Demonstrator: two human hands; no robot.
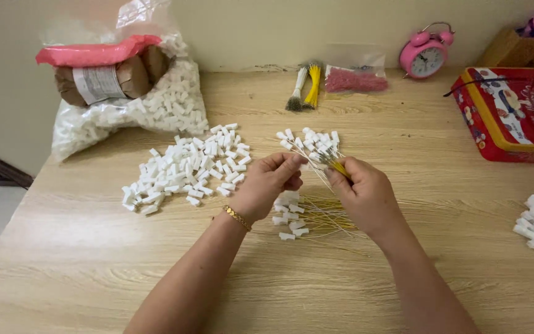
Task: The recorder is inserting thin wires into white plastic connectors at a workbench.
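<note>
Wooden table [94,272] before you, clear plastic bag [156,105] full of white connector housings at back left, red tin [502,117] at right, contents unseen, loose pile of white housings [186,167], your left hand [267,185] pinched on a white housing [305,166], your right hand [366,195] clamped on a bundle of yellow wires [340,167] above the table's middle.

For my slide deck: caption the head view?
Both hands hold a bunch of wires with white caps above a table.

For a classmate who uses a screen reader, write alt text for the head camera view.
Two bare hands meet over a wooden table: the right hand grips a bundle of thin yellow wires with white plastic connectors, and the left hand pinches at it. A loose pile of white connectors lies to the left.
</note>
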